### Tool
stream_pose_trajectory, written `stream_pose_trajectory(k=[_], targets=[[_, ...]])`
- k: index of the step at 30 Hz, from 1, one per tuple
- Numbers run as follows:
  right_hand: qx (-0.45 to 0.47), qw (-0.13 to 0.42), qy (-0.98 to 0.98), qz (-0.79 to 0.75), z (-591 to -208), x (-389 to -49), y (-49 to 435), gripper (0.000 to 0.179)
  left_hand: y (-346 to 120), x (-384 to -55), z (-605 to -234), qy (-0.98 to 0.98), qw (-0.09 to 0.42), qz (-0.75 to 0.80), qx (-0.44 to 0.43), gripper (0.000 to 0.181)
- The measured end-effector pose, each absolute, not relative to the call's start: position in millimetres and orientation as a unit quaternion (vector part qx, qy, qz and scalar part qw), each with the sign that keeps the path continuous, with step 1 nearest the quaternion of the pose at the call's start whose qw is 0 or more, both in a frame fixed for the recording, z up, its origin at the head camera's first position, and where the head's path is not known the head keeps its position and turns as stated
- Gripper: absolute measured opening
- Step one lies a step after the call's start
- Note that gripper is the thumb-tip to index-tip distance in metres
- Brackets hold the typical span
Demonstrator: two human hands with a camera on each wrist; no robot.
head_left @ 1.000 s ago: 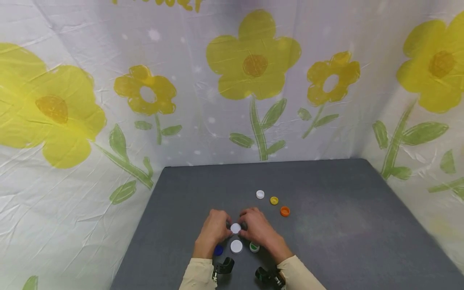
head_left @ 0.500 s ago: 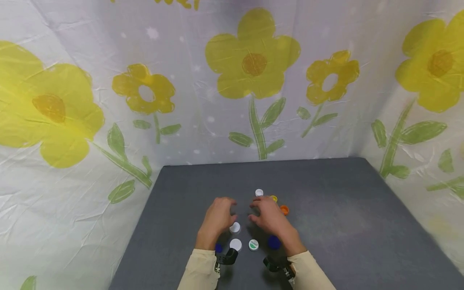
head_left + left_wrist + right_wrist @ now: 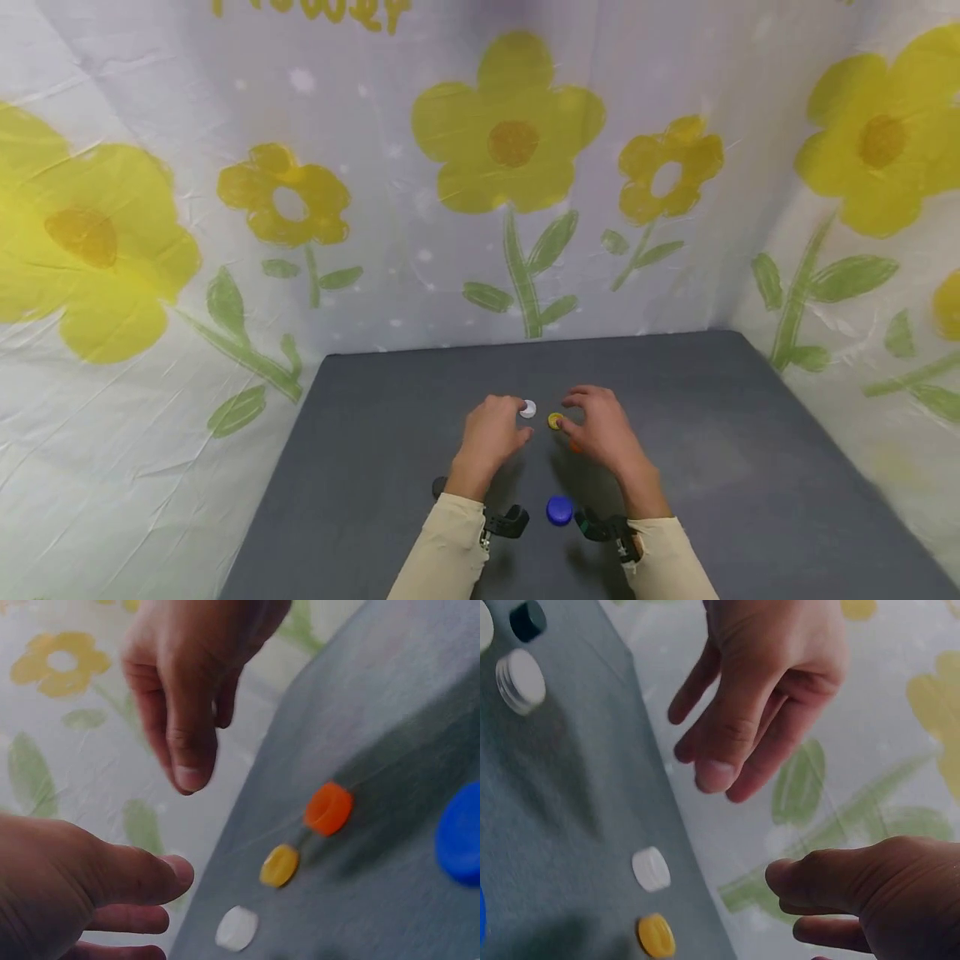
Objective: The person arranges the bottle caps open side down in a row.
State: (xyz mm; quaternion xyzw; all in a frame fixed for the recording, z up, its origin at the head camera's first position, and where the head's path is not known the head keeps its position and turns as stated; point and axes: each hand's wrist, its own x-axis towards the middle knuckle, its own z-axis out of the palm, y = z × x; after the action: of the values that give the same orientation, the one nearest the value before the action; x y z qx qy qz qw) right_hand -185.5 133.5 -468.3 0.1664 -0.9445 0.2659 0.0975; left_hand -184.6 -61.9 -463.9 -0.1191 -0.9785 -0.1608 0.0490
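Hands first, in the head view: the left hand [image 3: 491, 432] and right hand [image 3: 603, 429] hover side by side at the centre of the lower half of the frame, above a grey desk [image 3: 750, 467]. Both grips are loose, fingers apart and gently bent, holding nothing. The white cap [image 3: 528, 408] lies just off the left fingertips, and the yellow cap [image 3: 555, 422] sits between the two hands, close by the right thumb. An orange cap [image 3: 575, 447] peeks out beneath the right hand. A blue cap [image 3: 559, 510] lies lower, between the two cream sleeves. The caps are round, so no long axis shows; which face is up cannot be told here. Yellow lettering at the top edge of the flowered cloth is cut off and unreadable.

Left wrist view: the left hand [image 3: 82, 900] fills the lower left, fingers straight; the right hand [image 3: 195, 682] hangs at the top. White cap [image 3: 237, 928], yellow cap [image 3: 280, 865] and orange cap [image 3: 328, 808] run in a diagonal line up to the right, with the blue cap [image 3: 459, 834] at the right edge.

Right wrist view: the right hand [image 3: 870, 892] is at the lower right, the left hand [image 3: 757, 690] above. White cap [image 3: 651, 868] and yellow cap [image 3: 656, 935] lie at the lower centre. No cap bears a legible label.
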Motion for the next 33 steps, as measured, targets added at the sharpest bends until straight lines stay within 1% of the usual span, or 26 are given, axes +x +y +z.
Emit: stream_pose_trajectory(k=[5,12,17,27,33], targets=[[0.152,0.091,-0.948,0.265,-473.9,-185.4,145.7,0.027,-39.2,-186.7,-474.9,-0.977,0.023,-0.157,-0.14,0.037],[0.137,0.067,-0.953,0.262,-487.0,-182.4,157.7,0.026,-16.6,-184.3,-491.1,-0.975,0.02,-0.148,-0.166,0.033],[0.136,0.064,-0.954,0.259,-491.3,-187.0,165.0,0.026,-4.5,-193.5,-496.1,-0.976,0.01,-0.139,-0.169,0.032],[0.115,0.042,-0.957,0.262,-501.3,-192.1,169.4,0.027,4.0,-205.1,-506.1,-0.977,-0.016,-0.134,-0.167,0.032],[0.116,0.042,-0.959,0.254,-510.4,-194.6,169.7,0.026,6.2,-209.5,-511.4,-0.978,-0.006,-0.126,-0.168,0.021]])
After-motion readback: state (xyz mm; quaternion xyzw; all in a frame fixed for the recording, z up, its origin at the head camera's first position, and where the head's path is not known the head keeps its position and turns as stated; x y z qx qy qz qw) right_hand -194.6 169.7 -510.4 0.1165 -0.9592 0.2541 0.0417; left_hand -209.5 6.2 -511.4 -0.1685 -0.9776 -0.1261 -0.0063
